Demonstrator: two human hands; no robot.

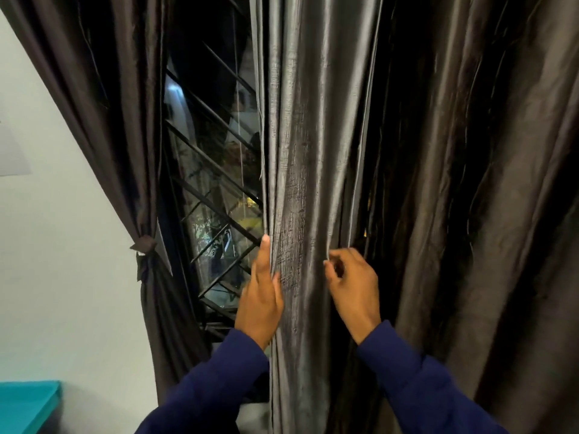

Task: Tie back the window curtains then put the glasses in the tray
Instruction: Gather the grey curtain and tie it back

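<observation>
Our two blue sleeves point(416, 380) reach up from the bottom of the frame toward the right curtain point(300, 189), a grey, shiny panel hanging loose in long vertical folds. Our left hand point(260, 305) lies along the panel's left edge, fingers straight and close together, the fingertips point(266, 241) touching the hem where it meets the window gap; whether the thumb grips the cloth we cannot tell. Our right hand point(351, 286) is curled, thumb and forefinger pinched on a narrow fold a little way in from that edge, the other fingers bent loosely. Between our hands runs a flat strip of the cloth.

Left of our left hand the window point(213, 170) shows in a narrow open gap, dark glass behind a black diamond grille point(216, 214). Beyond that gap the left curtain point(119, 104) is already gathered and bound by a tie point(144, 247) of matching fabric, sloping in to the knot and falling straight below it. To the right, more dark folds fill the frame to its border.

At far left is a pale wall point(62, 230), and at the bottom left corner a teal surface point(25, 405) juts in. Glasses and tray are not in view.
</observation>
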